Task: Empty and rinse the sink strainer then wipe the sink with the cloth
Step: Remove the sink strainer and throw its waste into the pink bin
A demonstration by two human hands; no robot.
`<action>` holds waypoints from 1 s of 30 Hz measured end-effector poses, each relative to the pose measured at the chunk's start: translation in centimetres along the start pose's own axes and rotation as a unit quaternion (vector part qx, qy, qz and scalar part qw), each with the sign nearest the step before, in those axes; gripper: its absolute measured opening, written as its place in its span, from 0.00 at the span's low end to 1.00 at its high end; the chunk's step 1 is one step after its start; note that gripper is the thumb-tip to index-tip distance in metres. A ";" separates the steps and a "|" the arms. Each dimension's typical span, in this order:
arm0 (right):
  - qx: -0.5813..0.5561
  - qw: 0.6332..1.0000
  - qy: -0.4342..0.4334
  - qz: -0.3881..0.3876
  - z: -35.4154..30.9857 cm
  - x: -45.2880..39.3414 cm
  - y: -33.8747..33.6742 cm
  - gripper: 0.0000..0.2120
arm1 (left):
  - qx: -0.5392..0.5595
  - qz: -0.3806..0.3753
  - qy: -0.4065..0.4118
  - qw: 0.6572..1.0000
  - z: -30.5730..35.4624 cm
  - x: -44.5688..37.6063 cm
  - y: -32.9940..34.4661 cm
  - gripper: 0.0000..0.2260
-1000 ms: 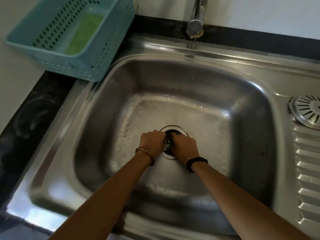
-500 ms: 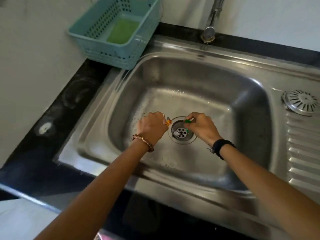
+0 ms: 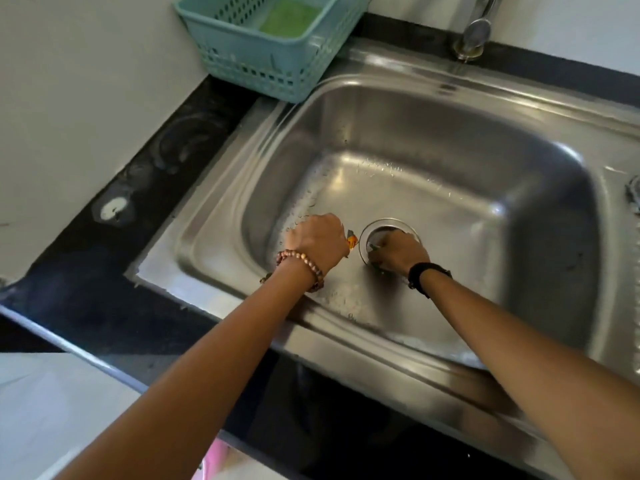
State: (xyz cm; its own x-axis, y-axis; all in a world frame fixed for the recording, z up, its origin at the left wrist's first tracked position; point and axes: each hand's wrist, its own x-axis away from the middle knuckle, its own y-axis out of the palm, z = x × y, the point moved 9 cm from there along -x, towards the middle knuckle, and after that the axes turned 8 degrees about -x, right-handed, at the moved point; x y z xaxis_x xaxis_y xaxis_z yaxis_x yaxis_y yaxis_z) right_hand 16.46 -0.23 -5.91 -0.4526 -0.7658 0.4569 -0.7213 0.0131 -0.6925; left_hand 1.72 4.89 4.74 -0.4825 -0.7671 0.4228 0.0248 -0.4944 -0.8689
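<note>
My left hand (image 3: 317, 242) rests on the bottom of the steel sink (image 3: 433, 143), closed around a small orange scrap (image 3: 351, 240) just left of the drain. My right hand (image 3: 398, 252) covers the near half of the round drain opening (image 3: 382, 224), its fingers down inside and pinched on a green scrap (image 3: 374, 247). What lies in the drain cup is hidden by that hand. A round slotted strainer lid (image 3: 634, 199) sits on the drainboard, cut off by the right edge. The green cloth (image 3: 291, 15) lies in a teal basket (image 3: 256, 60) at the back left.
The faucet (image 3: 477, 29) stands at the back above the basin. Water drops dot the basin floor. A black counter (image 3: 145, 174) borders the sink on the left and front, with a white wall beyond. Something pink (image 3: 214, 459) shows below the counter's front edge.
Both hands came off the drain holding scraps, orange in the left and green in the right. The right hand has since gone back into the drain. The view has shifted left.
</note>
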 end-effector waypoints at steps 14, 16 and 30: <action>-0.409 0.899 -0.152 -0.035 -14.9 22.0 -4.5 0.05 | 0.194 0.191 -0.012 0.962 -5.3 18.0 -6.4 0.06; -0.399 0.892 -0.194 -0.079 -17.9 26.5 -1.8 0.05 | 0.233 0.234 -0.029 0.943 -9.0 23.6 -6.5 0.05; -0.053 0.900 -0.259 -0.346 -20.0 34.8 35.3 0.06 | 0.317 0.128 -0.355 0.870 -37.6 37.7 15.9 0.05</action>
State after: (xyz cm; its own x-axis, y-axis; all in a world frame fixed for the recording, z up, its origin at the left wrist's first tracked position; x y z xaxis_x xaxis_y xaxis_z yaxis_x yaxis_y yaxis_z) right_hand -35.25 -13.50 -3.31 0.4098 -0.8108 0.4179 -0.7947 -0.5422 -0.2729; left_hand -49.00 -16.56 -2.85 0.2666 -0.8336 0.4837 0.6382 -0.2234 -0.7367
